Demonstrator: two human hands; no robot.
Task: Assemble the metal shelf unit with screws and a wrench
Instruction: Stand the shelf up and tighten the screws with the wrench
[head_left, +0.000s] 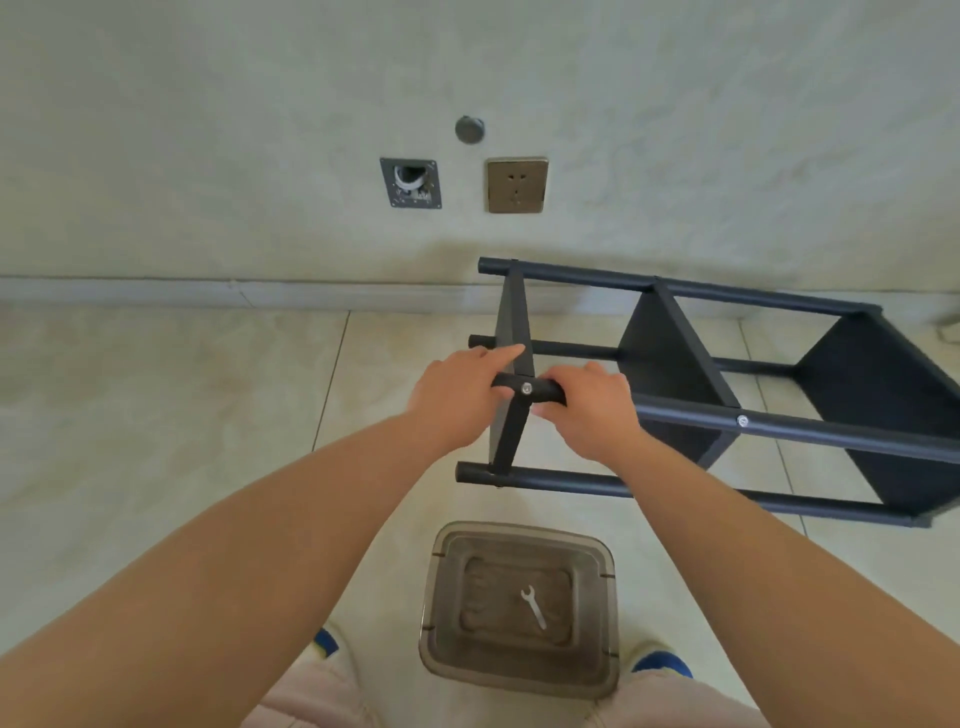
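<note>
On the tiled floor at about one o'clock from the person, the black metal shelf unit (727, 395) lies on its side, probably so its upper post and the screw (527, 387) in it face up within easy reach. Left hand (457, 400) curls around the post's free end with its forefinger stretched along the end panel (511, 322), while the right hand (587, 410) wraps the same post just past the screw, seemingly steadying the joint. At six o'clock, between the feet, the wrench (533, 607) lies unused on a plastic box (519, 670), handy for tightening.
</note>
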